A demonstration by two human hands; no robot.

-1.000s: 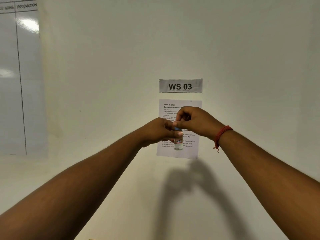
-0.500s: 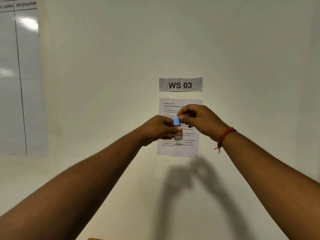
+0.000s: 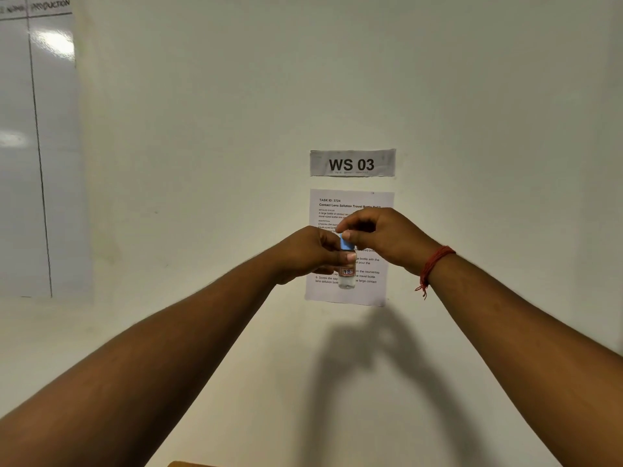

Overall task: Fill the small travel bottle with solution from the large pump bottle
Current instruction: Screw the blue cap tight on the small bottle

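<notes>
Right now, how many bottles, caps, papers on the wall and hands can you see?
Bottles: 1, the small clear travel bottle
Caps: 1, the blue cap on it
Papers on the wall: 2, the WS 03 sign and the task sheet
Hands: 2, the left hand and the right hand
Total: 6

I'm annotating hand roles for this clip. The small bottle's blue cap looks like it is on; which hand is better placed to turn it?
The right hand. Its fingers already pinch the blue cap from above, while the left hand grips the small bottle by its body and steadies it.
</notes>
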